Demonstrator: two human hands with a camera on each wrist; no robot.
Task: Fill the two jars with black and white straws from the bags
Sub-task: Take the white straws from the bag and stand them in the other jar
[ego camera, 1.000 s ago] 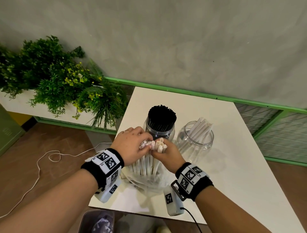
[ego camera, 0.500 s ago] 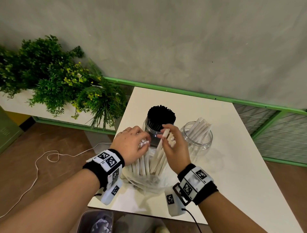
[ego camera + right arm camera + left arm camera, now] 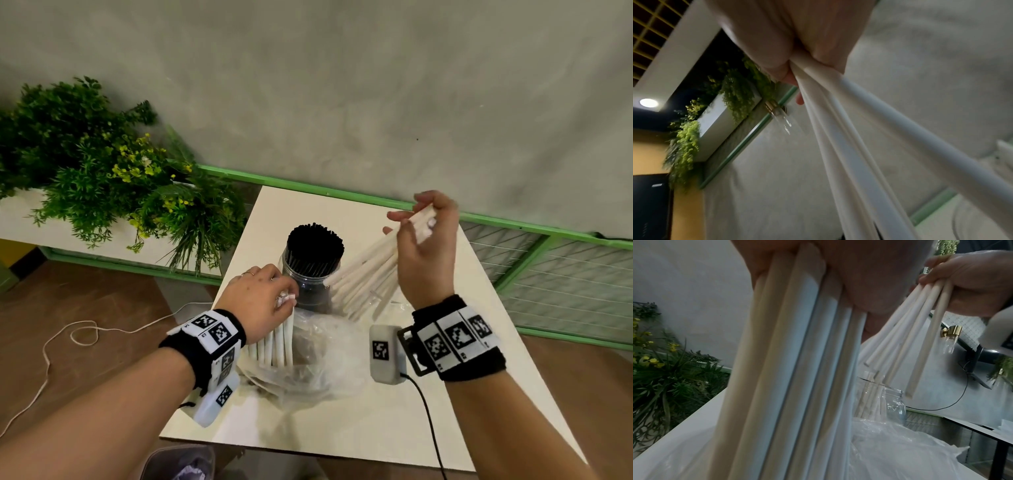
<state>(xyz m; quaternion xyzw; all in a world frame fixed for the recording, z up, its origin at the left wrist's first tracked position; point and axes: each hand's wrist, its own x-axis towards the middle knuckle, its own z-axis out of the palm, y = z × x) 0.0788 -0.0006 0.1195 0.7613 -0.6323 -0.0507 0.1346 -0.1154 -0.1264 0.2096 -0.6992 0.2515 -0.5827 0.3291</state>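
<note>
Head view: right hand (image 3: pixel 424 246) grips a splayed bunch of white straws (image 3: pixel 363 274), lifted at 1 o'clock over the bench (image 3: pixel 376 428). Left hand (image 3: pixel 257 301) clutches the remaining straws upright in the bag (image 3: pixel 308 363). White jar (image 3: pixel 890 404) hidden behind the bunch; black jar (image 3: pixel 313 267) at 12 looks full. Risks: fanned tips catch the rim and spill; loose straws slip out; bag tips.
</note>
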